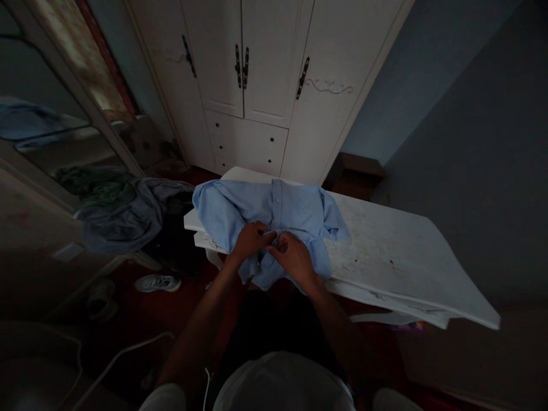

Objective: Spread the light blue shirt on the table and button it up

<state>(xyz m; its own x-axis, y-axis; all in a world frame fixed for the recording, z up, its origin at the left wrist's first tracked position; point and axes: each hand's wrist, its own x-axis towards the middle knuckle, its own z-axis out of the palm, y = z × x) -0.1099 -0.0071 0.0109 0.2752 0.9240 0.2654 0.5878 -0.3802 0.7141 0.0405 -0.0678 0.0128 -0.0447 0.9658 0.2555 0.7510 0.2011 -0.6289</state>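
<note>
A light blue button-up shirt (299,205) lies across the white table (385,245), its lower part hanging over the near edge toward me. The button strip runs down its middle, with a few buttons showing. At the front opening, my left hand (252,240) pinches the fabric near the strip. Close beside it, my right hand (293,254) also has its fingers closed on the shirt's front edge. The fingertips of both hands almost meet. Whether a button is between them is too small and dark to tell.
A white wardrobe (257,137) stands behind the table. On the left, a pile of grey and green clothes (124,217) lies near a mirror. A sneaker (158,282) and a white cable (124,351) are on the red floor. A brown nightstand (359,171) stands at the back right.
</note>
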